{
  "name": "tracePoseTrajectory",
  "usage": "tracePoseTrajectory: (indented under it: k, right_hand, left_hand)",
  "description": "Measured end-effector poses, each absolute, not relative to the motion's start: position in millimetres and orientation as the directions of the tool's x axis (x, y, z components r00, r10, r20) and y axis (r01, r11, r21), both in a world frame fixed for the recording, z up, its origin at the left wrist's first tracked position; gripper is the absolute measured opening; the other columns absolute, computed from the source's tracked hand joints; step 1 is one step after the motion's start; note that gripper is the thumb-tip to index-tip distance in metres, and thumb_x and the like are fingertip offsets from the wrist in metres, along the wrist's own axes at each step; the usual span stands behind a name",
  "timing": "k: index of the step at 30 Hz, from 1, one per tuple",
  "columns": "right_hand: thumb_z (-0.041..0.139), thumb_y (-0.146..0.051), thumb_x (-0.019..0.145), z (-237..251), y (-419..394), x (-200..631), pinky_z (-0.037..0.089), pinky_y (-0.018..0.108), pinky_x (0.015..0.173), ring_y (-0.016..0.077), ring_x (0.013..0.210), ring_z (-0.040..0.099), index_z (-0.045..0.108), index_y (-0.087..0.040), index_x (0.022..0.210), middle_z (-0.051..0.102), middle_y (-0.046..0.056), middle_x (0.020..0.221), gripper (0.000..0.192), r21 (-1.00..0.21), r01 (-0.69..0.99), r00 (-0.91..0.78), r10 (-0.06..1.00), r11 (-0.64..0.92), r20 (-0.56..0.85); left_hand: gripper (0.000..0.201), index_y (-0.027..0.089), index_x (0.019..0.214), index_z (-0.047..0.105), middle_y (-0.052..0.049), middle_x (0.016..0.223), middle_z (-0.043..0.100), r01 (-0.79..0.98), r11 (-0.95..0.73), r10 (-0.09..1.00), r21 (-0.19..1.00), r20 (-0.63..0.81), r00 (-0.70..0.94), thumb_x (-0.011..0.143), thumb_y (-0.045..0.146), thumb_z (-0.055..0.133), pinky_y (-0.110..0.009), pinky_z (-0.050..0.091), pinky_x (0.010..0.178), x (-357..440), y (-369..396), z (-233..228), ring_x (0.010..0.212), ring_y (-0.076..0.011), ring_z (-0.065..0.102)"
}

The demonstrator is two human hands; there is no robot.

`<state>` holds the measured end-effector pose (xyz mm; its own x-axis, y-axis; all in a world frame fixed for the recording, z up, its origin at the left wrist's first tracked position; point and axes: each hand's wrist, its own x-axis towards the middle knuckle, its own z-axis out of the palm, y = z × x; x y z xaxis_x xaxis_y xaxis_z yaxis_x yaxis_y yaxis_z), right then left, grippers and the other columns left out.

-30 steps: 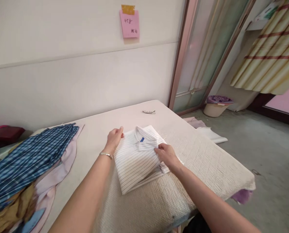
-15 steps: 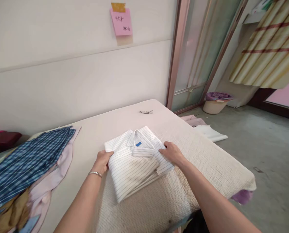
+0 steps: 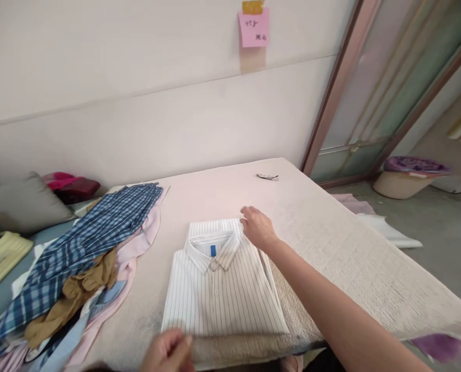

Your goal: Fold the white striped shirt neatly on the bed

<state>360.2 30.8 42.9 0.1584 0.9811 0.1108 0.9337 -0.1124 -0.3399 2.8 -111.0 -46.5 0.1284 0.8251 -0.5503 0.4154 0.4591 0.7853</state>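
Note:
A folded white collared shirt with thin dark stripes lies flat on the covered table, its collar away from me and a blue label inside the neck. My right hand is at the shirt's far right corner, fingers loosely stretched and apart, with no cloth visibly gripped. Low in the view, my left hand is near the shirt's front left edge. It is blurred and partly cut off, with fingers curled toward the thumb; whether anything is between them does not show.
A heap of clothes at left includes a blue plaid garment and a brown cloth. Behind it lies a grey cushion. Eyeglasses lie near the wall. A lined bin stands on the floor at right.
The shirt has turned so its collar points straight away from me. Both hands have left their side grips: the left came down toward me, the right moved to the far corner. The view swung left.

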Motion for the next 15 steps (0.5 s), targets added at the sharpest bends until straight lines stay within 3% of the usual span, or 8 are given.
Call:
tracePoseTrajectory:
  k: [2,4,7,10,12,15]
  right_hand:
    - [0.041,-0.024,0.102,38.4,5.2,362.9,0.040,0.032,0.074,0.0216,0.093,0.066,0.058,-0.017,0.118,0.069,0.012,0.110,0.024,-0.368,0.896,0.291,0.955,-0.250,0.059]
    - [0.049,-0.032,0.100,28.1,-17.1,365.1,0.039,0.031,0.067,0.0215,0.084,0.065,0.059,-0.017,0.111,0.070,0.010,0.099,0.022,-0.422,0.823,0.391,0.918,-0.380,-0.063]
    - [0.062,-0.044,0.092,9.4,-33.9,363.7,0.039,0.029,0.061,0.0203,0.079,0.064,0.061,-0.019,0.097,0.070,0.008,0.092,0.025,-0.563,0.680,0.404,0.881,-0.470,-0.247]
    - [0.063,-0.046,0.089,-1.5,-34.8,358.0,0.036,0.027,0.056,0.0159,0.066,0.058,0.053,-0.022,0.076,0.064,0.003,0.078,0.030,-0.668,0.574,0.366,0.878,-0.474,-0.309]
    - [0.060,-0.045,0.091,-2.8,-33.2,352.8,0.033,0.027,0.055,0.0140,0.059,0.051,0.044,-0.023,0.067,0.058,0.000,0.068,0.036,-0.662,0.592,0.354,0.886,-0.459,-0.298]
    - [0.055,-0.039,0.094,-1.0,-32.7,343.5,0.030,0.028,0.056,0.0144,0.060,0.049,0.040,-0.023,0.064,0.057,0.001,0.068,0.037,-0.558,0.712,0.361,0.904,-0.426,-0.229]
  left_hand:
    - [0.048,0.025,0.062,0.055,-0.004,0.055,0.062,0.589,0.215,0.949,0.779,-0.309,0.061,0.079,0.069,0.064,-0.032,0.044,0.057,-11.1,-66.0,-21.0,0.052,-0.0210,0.057]
    - [0.032,0.025,0.067,0.059,-0.005,0.065,0.067,0.747,0.072,0.997,0.661,-0.069,-0.035,0.077,0.054,0.069,-0.033,0.044,0.067,-15.0,-14.3,-3.7,0.066,-0.0241,0.062]
    - [0.023,0.022,0.074,0.064,-0.009,0.078,0.072,0.828,0.123,0.992,0.547,-0.071,-0.101,0.079,0.044,0.066,-0.034,0.043,0.073,-2.3,41.8,-1.5,0.081,-0.0277,0.067]
    - [0.027,0.020,0.077,0.066,-0.009,0.081,0.073,0.798,0.144,0.988,0.586,-0.136,-0.079,0.079,0.047,0.065,-0.033,0.043,0.072,14.4,59.0,-17.5,0.081,-0.0272,0.067]
    - [0.028,0.021,0.075,0.067,-0.007,0.079,0.073,0.777,0.133,0.989,0.615,-0.135,-0.063,0.079,0.048,0.064,-0.033,0.041,0.069,18.4,57.8,-28.6,0.078,-0.0262,0.067]
    - [0.027,0.021,0.074,0.069,-0.006,0.076,0.072,0.740,0.123,0.992,0.661,-0.096,-0.080,0.076,0.047,0.063,-0.032,0.040,0.068,16.6,53.4,-36.5,0.075,-0.0248,0.065]
